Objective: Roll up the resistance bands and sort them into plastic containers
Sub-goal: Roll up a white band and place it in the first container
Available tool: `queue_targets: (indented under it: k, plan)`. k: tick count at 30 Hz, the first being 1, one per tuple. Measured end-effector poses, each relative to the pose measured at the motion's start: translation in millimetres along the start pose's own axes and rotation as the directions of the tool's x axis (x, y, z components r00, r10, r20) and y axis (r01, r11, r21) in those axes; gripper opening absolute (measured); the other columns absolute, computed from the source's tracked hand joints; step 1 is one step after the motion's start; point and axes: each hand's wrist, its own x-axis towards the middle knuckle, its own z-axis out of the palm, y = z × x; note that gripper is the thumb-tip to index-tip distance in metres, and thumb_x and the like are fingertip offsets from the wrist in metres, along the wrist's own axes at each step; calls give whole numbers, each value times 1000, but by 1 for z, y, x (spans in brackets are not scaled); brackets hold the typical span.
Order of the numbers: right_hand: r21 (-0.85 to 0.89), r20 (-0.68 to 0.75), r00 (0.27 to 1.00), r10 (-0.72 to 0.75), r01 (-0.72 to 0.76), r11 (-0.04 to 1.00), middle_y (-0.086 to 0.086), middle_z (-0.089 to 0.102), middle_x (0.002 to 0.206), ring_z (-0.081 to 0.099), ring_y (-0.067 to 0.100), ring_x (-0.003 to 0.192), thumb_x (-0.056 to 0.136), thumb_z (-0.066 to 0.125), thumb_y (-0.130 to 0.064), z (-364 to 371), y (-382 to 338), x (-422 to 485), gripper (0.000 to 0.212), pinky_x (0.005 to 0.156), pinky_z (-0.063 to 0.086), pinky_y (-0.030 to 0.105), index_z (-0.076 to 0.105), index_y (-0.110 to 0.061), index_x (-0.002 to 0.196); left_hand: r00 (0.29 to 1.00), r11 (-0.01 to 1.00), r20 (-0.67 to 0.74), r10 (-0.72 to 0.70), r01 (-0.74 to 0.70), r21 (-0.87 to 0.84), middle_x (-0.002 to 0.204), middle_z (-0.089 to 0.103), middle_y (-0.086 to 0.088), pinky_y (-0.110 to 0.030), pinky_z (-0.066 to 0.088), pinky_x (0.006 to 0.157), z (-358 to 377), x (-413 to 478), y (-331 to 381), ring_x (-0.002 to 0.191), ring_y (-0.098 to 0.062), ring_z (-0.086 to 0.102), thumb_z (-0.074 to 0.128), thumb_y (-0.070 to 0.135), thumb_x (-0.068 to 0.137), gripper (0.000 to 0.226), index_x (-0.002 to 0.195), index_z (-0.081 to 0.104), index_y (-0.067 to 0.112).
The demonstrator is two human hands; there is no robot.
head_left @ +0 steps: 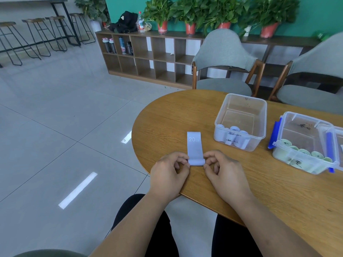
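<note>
Two bare forearms are reaching in from the near edge over the desk [259,191]; left hand [168,170] and right hand [224,170] are each pinching, in a narrow grip of curled thumb and fingers, one end of the small roll forming at the near end of the pale blue band [194,145]; most of its length, marked 20 LB, is lying flat, pointing far; rolling is judged barely begun. Far right, the clear container [241,98] is holding several pale blue rolls [234,129]; right of it, the blue-clipped container [297,114] is holding green rolls [304,152]; no other loose band is showing, so this one may be among the last.
</note>
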Motion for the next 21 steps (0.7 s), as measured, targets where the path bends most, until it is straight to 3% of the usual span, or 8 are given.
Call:
queue_targets:
  k: [7,15,21]
  plan:
    - [-24,-20,1000,-20,19,1000,-24,67,84,62,10,68,89,77,-19,-1,-2,-1,20,68,56,31,73,-32,104,1000,999,-9,19,-19,44,91,70,26,-24,51,71,-1,-1,2,84,-9,61,76,31,89,12,98,73,38]
    - [-69,-14,998,-55,54,996,-24,60,85,59,7,70,87,81,-19,0,-1,1,24,68,55,29,75,-30,107,1000,997,-12,26,-25,69,94,69,27,-19,49,71,0,0,0,86,-8,60,78,29,88,19,105,74,39]
    - [-30,-18,1000,-15,14,999,-23,67,89,63,9,72,90,79,-21,1,0,1,31,70,56,26,72,-31,118,1000,1000,-5,3,-3,19,96,71,29,-26,54,74,-1,0,2,84,-10,62,77,31,90,20,107,73,39]
